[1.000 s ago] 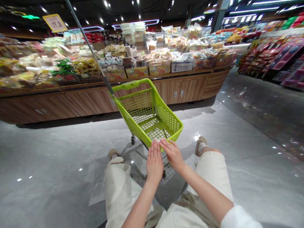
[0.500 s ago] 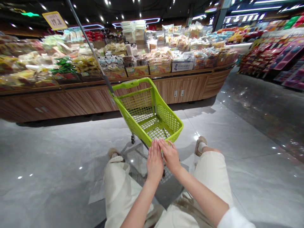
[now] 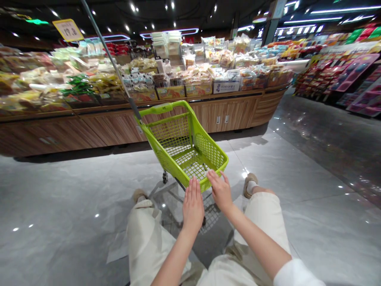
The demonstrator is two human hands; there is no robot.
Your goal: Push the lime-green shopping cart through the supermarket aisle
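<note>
Head view — left hand (image 3: 193,207) and right hand (image 3: 221,193) at a green cart (image 3: 210,150), grip unclenched — a yellow-edged sign (image 3: 68,30) ending ".8".

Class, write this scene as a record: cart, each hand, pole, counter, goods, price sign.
Cart: green, mesh-walled
Left hand: fingers straight, at the cart's near rim; thumb hidden
Right hand: apart from the left, fingers over the same rim
Pole: grey, slanting up at the cart's far left corner
Counter: wooden, behind the cart
Goods: packaged, piled on the counter
Price sign: yellow-edged, above the goods; digits unclear
</note>
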